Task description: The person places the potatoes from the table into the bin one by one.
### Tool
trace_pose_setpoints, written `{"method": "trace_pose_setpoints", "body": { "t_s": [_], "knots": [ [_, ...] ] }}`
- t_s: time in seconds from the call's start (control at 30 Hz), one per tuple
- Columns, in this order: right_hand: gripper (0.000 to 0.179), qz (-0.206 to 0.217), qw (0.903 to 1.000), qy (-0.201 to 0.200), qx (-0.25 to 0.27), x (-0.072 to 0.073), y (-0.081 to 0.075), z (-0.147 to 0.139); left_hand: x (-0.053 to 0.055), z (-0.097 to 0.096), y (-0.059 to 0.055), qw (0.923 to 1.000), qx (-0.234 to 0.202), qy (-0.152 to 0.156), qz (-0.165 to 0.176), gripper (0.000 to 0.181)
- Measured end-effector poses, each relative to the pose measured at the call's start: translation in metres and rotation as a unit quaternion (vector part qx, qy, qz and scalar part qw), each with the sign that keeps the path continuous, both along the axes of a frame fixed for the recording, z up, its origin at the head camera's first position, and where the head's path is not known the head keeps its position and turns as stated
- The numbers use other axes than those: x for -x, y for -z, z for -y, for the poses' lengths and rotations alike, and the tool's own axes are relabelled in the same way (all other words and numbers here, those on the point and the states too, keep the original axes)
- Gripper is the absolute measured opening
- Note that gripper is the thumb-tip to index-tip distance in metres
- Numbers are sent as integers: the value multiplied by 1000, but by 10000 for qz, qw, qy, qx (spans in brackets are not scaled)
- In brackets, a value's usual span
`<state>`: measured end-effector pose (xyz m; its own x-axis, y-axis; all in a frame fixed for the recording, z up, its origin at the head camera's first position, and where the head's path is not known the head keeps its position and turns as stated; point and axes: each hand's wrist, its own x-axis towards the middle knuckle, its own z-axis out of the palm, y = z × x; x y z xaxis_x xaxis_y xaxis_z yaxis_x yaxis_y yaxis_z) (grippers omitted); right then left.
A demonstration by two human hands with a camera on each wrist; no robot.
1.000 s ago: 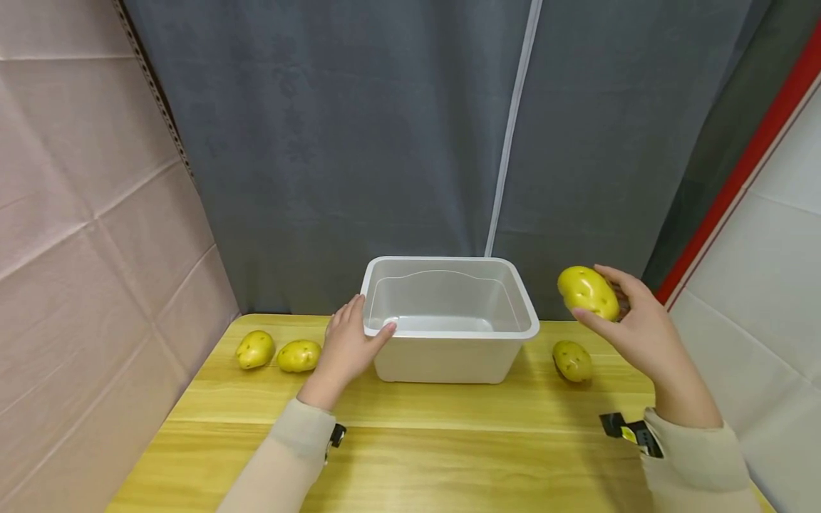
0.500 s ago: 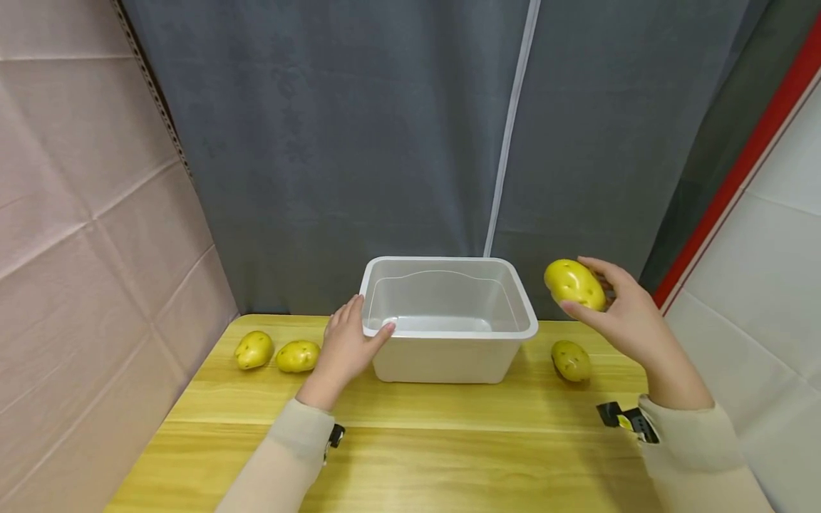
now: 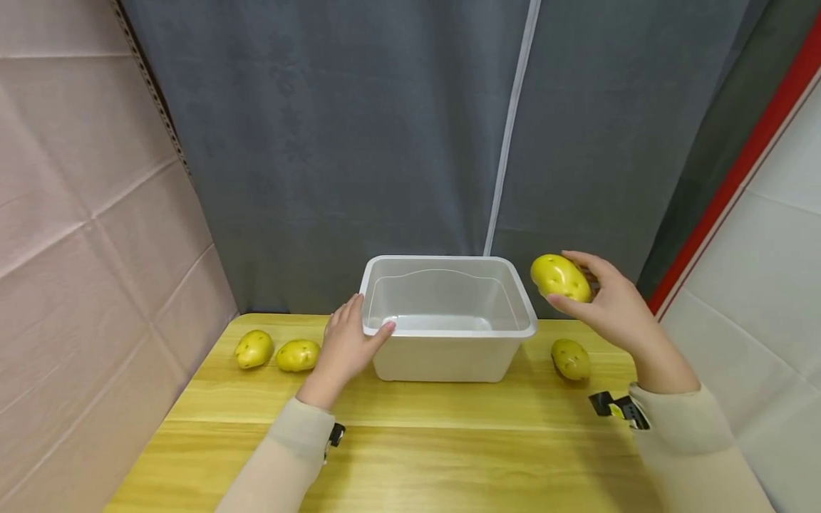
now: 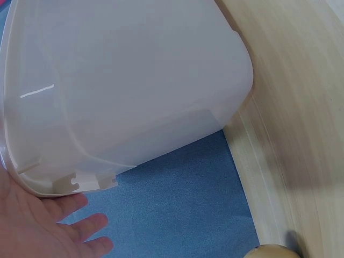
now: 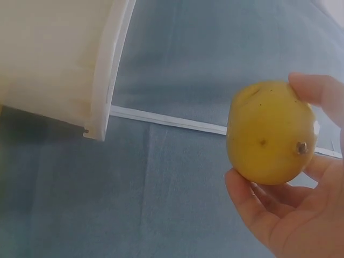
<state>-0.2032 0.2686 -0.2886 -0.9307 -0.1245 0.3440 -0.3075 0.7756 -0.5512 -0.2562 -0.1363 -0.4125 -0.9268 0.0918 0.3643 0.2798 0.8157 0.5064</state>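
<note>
A white plastic bin (image 3: 442, 356) stands upright on the wooden table, with no contents visible inside. My left hand (image 3: 347, 342) rests on its left front corner, thumb across the rim. The left wrist view shows those fingers (image 4: 80, 228) extended and spread just under the rim, while the thumb is hidden there. To the right of the bin, above rim height, my right hand (image 3: 609, 303) holds a yellow potato (image 3: 561, 277) in the air between thumb and fingers. In the right wrist view the potato (image 5: 271, 134) is apart from the bin's edge (image 5: 110, 75).
Below the right hand, another potato (image 3: 571, 359) lies on the table (image 3: 449, 456). Two potatoes, one farther left (image 3: 254, 349) and one nearer the left hand (image 3: 298, 355), lie left of the bin. A grey curtain (image 3: 333, 142) hangs behind the table; light fabric walls flank it.
My right hand has carried its potato leftward and slightly up, closer to the bin. The left hand, the bin and the potatoes on the table stay in place.
</note>
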Motion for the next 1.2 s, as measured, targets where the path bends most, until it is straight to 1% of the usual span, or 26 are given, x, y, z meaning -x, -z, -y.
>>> {"method": "trace_pose_setpoints", "body": {
  "t_s": [0.3,0.6,0.83,1.03,1.2],
  "knots": [
    [85,163,9997,-195,15,7,-3,8,1,-1,2,10000,30,-19,46,101],
    [82,183,9990,-396,-119,16,-2,14,1,0,2,10000,45,8,-5,102],
    [84,293,9984,-479,-100,22,-1,16,1,1,2,10000,14,12,33,100],
    [84,306,9977,-578,-156,27,-2,18,2,3,4,10000,58,-16,25,100],
    [84,388,9971,-637,-157,31,-3,20,3,4,4,10000,34,-19,60,100]
  ]
}}
